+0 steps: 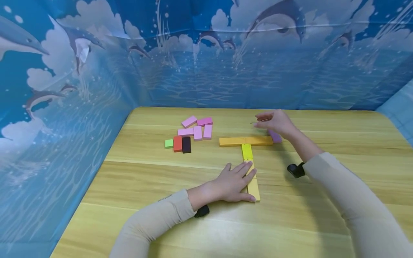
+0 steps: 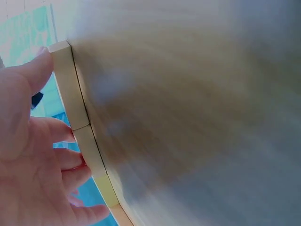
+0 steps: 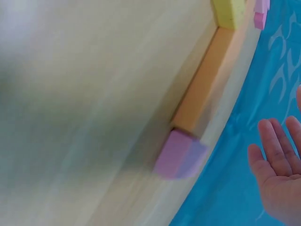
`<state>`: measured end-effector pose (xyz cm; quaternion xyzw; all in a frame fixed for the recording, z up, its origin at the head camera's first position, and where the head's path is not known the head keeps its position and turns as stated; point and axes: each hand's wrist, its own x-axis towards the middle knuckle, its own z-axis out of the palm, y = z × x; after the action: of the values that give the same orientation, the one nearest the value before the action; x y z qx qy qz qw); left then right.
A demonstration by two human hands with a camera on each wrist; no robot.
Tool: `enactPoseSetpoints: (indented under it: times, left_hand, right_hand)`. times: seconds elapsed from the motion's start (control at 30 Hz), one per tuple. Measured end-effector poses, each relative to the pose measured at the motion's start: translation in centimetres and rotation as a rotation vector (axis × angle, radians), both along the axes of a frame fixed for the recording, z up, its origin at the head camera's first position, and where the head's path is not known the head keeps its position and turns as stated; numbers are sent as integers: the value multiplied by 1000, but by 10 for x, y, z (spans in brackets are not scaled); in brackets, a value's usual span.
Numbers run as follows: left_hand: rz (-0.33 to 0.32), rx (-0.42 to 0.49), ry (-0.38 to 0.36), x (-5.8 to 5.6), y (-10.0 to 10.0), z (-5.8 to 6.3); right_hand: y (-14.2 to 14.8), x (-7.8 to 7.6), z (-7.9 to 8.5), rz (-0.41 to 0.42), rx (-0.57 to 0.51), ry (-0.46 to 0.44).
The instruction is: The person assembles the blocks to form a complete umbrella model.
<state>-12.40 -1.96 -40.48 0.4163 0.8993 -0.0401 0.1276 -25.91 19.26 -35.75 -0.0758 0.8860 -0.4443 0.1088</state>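
Observation:
My left hand (image 1: 235,182) lies with spread fingers on a column of pale yellow blocks (image 1: 253,189), its thumb at the near end. In the left wrist view, the fingertips and thumb touch the side of these pale blocks (image 2: 70,89). A bright yellow block (image 1: 247,152) continues the column up to an orange bar (image 1: 232,142) of end-to-end blocks, forming a T. One purple block (image 1: 275,136) sits at the orange bar's right end. Above and behind that block, my right hand (image 1: 276,122) is raised; the right wrist view shows its fingers extended, holding nothing.
Left of the T lie several pink blocks (image 1: 198,133). Just in front of them stand a green block (image 1: 169,143), a red block (image 1: 177,143) and a black block (image 1: 186,145) in a row. A blue dolphin-print sheet (image 1: 206,79) encloses the wooden table (image 1: 135,172) behind and leftward.

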Motion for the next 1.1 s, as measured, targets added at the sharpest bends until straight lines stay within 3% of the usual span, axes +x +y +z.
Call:
enactPoseSetpoints:
  times: [0.13,0.4,1.1]
  left_hand:
    - [-8,-8,21,-2,1,-1]
    - [1,-28,11,-2,1,2]
    - [-6,-37,37,-1,1,1]
  right_hand:
    - [-15,-8,4,34,-28,26]
    - [-50,-23,4,111,-74,-6]
    - [-118,-38,-13,312,-7,25]
